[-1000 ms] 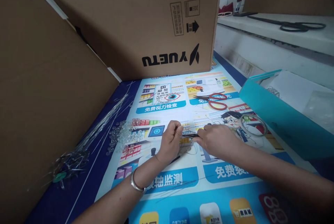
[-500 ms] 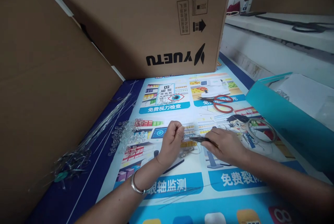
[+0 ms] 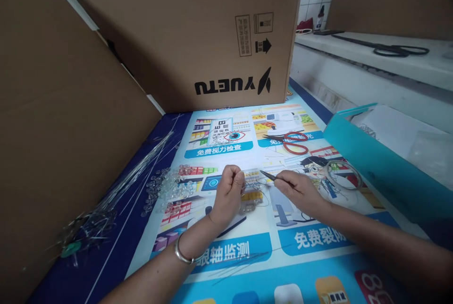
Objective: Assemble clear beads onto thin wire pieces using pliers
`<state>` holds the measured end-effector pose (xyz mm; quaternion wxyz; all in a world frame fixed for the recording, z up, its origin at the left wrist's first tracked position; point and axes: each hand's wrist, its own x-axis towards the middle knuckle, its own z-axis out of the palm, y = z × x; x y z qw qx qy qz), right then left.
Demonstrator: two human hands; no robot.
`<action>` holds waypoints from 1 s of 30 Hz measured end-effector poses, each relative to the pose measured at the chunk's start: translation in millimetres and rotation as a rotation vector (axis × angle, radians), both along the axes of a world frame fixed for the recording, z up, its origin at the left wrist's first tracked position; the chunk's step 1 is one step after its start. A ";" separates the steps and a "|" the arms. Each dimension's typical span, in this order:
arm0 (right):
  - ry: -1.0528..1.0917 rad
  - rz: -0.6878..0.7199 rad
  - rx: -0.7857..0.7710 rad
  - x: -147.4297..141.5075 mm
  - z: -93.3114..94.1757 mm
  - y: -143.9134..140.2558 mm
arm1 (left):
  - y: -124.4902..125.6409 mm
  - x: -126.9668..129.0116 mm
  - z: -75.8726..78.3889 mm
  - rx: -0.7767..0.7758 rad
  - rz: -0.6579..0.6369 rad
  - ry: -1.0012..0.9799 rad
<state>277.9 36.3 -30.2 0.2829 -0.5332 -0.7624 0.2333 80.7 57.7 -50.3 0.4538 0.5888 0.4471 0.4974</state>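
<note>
Left hand (image 3: 230, 193): clenched on thin wire, just beside clear beads (image 3: 170, 188).
Right hand (image 3: 300, 190): grasping dark tweezers (image 3: 271, 176), tip toward the left fist.
Box (image 3: 198, 30): reads "YUETU", upside down.
Surface poster (image 3: 244, 252): "免费视力检查".
Red scissors (image 3: 295, 142): beyond the hands.

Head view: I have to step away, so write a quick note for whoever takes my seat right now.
Left hand: fist closed on thin wire.
Right hand: gripping dark tweezers, tip aimed left at the wire work.
Clear beads lie left of the hands; wire bundle further left; red scissors and wire coil beyond the right hand.
Done: a small beaded piece lies between the hands.
Left: many beads loose.
</note>
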 end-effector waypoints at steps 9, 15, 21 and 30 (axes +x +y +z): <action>-0.392 0.081 0.029 8.3 17.8 -1.0 | 1.9 -0.7 0.2 -0.011 0.042 -0.045; -0.703 0.010 0.141 9.5 30.1 -4.4 | 3.7 -0.6 0.5 0.003 0.069 -0.052; -0.746 0.003 0.161 4.8 24.5 -6.1 | 1.9 0.8 -1.2 -0.008 0.064 -0.051; -0.773 -0.003 0.157 3.4 17.3 -5.7 | -1.6 4.9 -2.4 -0.060 0.033 -0.078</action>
